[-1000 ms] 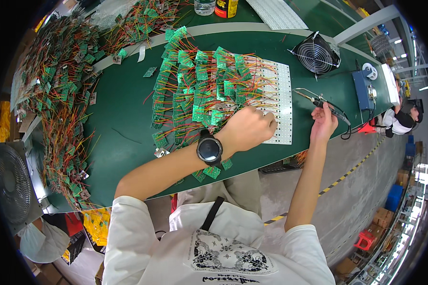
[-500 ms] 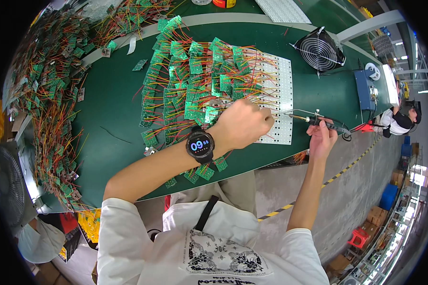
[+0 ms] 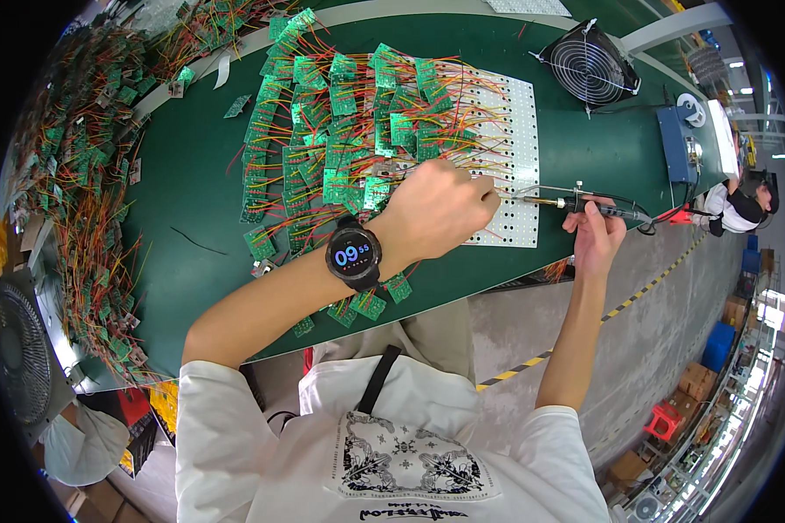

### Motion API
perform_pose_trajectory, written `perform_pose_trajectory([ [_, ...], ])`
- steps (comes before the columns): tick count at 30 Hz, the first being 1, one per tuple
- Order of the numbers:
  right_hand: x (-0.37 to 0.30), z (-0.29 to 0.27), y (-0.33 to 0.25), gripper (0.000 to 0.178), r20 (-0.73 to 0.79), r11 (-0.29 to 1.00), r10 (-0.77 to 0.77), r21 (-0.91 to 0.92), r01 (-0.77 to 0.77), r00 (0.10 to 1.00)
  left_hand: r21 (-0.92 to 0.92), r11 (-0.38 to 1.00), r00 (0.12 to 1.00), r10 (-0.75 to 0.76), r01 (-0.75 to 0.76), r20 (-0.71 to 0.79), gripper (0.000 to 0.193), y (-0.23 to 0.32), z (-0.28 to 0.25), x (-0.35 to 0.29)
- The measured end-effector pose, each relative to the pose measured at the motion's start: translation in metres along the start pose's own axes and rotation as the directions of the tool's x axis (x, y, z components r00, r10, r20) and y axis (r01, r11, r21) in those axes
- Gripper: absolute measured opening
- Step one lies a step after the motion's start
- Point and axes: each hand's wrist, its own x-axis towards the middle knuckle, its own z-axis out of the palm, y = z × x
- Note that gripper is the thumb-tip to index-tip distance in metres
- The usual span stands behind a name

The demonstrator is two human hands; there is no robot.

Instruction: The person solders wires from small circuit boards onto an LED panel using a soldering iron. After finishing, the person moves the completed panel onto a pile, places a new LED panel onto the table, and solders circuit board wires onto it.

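My left hand [image 3: 443, 209], a black watch on its wrist, is closed over the right part of a white perforated board [image 3: 525, 131]. Its fingertips are pressed together, and whatever they pinch is hidden. Between thumb and fingers, my right hand [image 3: 597, 242] grips a soldering iron [image 3: 615, 211] with a thin metal tube along its top. The iron points left, its tip close beside my left fingers. Rows of small green circuit boards [image 3: 344, 159] with red and yellow wires lie to the left, many wire ends resting on the white board.
A large heap of wired circuit boards [image 3: 96, 183] covers the table's left side. A black fan with a wire guard [image 3: 589, 74] stands at the far right, near a blue box-shaped unit [image 3: 674, 148]. Another person [image 3: 731, 207] is in the right background.
The iron's tip has moved left, closer to my left fingers. My left hand remains closed near the same spot on the board. The whole view has shifted slightly.
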Motion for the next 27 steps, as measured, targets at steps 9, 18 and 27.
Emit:
perform_pose_trajectory([
  [9, -0.0008, 0.0013, -0.0009, 0.022, -0.018, 1.0, 0.001, -0.021, -0.001, 1.0, -0.014, 1.0, 1.0, 0.005, -0.005, -0.001, 0.008, -0.0007, 0.0008, -0.0006],
  [18, -0.0009, 0.0027, -0.0015, 0.021, -0.012, 0.998, -0.007, -0.065, 0.006, 1.0, 0.002, 1.0, 1.0, -0.008, 0.008, 0.029, 0.009, 0.0024, -0.0021, 0.0],
  [27, -0.002, 0.0043, -0.004, 0.021, -0.06, 1.0, 0.006, -0.015, -0.007, 0.998, -0.001, 1.0, 1.0, -0.009, 0.009, 0.03, 0.01, 0.0025, -0.0003, -0.001],
])
